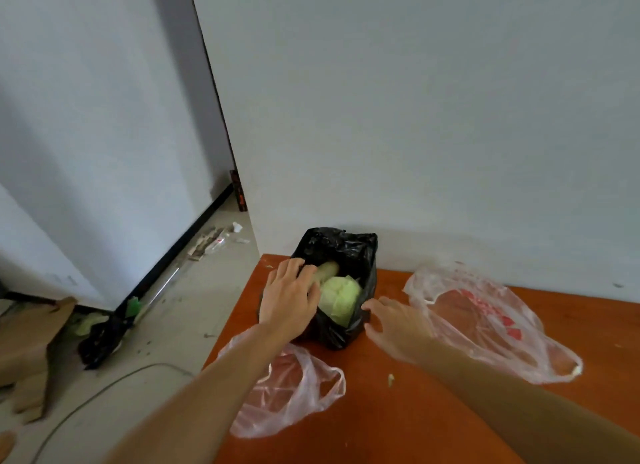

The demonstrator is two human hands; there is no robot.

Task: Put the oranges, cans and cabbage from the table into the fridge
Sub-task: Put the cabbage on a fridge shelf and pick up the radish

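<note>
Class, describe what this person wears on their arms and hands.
The left arm and right arm are bare, with no sleeves in view. The left hand and right hand show no gloves, rings, watch or bands.

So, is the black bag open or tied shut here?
Open. The mouth of the black bag gapes, with the cabbage and a pale long vegetable visible inside; the left hand rests at its rim.

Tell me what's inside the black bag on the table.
A pale green cabbage and a whitish stalk-like piece show; the left hand and the black bag itself hide the rest.
</note>
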